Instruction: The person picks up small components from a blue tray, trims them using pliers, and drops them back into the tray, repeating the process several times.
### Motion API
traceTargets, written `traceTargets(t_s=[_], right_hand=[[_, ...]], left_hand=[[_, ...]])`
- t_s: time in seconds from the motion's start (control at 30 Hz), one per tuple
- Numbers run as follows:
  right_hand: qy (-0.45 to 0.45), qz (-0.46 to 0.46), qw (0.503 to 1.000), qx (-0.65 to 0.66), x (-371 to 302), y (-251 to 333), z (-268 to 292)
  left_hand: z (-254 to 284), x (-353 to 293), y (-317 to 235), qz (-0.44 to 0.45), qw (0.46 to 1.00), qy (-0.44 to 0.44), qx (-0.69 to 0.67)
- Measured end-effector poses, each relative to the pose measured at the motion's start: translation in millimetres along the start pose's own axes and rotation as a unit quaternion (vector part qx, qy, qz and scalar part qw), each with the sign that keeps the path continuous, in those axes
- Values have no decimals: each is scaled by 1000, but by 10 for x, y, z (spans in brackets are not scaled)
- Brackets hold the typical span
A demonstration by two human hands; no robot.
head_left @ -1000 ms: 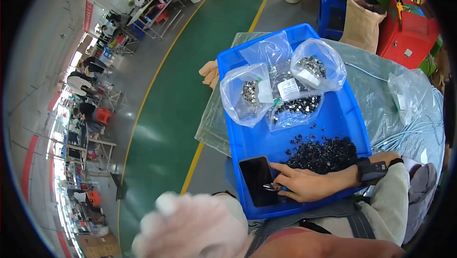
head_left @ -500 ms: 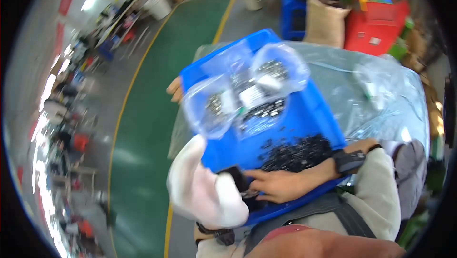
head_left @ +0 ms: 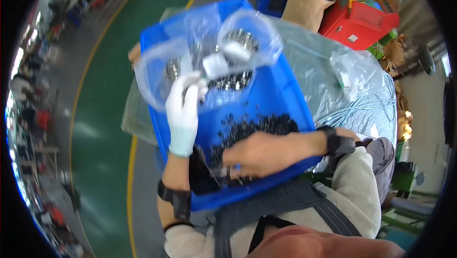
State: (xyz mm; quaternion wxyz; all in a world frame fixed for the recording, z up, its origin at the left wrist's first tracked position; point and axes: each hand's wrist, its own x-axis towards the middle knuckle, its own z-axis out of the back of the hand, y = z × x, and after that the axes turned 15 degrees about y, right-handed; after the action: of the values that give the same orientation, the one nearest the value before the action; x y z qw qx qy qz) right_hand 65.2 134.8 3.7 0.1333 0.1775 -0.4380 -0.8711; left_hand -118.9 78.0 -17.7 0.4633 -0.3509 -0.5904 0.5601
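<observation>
A blue tray (head_left: 285,87) lies before me. Small black parts (head_left: 271,126) are heaped in its near half. My left hand (head_left: 182,115), in a white glove, reaches to the bowls; its fingers are bent together, and whatever they hold is hidden. Around its fingertips are a clear plastic bowl (head_left: 150,87) with small metal parts and a middle bowl of shiny dark parts (head_left: 233,81). Another clear bowl (head_left: 271,44) of metal parts sits farther right. My bare right hand (head_left: 259,155) is low over the near black parts, its fingers blurred, beside a dark piece (head_left: 202,170).
The tray rests on a table covered in clear plastic sheet (head_left: 304,63). A plastic bag (head_left: 359,70) and a coil of pale cord (head_left: 357,110) lie at right. Beyond stand a paper sack (head_left: 304,8) and a red box (head_left: 359,22). A green walkway (head_left: 102,96) runs along the left.
My left hand has moved from the tray's near edge up to the bowls. My right hand stays low over the near black parts. The whole view has shifted.
</observation>
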Motion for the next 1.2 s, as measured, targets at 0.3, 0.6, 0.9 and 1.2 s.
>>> traceTargets(t_s=[0.3,0.6,0.9,1.2], right_hand=[[-432,-30,841,325,-355,-922,323],[-392,-22,877,277,-419,-850,217],[-348,-27,907,235,-425,-667,387],[-348,-17,918,189,-346,-818,172]], left_hand=[[-149,141,114,49,931,82,352],[-491,528,517,233,676,213,665],[-427,629,596,187,731,168,635],[-417,407,523,177,734,169,633]])
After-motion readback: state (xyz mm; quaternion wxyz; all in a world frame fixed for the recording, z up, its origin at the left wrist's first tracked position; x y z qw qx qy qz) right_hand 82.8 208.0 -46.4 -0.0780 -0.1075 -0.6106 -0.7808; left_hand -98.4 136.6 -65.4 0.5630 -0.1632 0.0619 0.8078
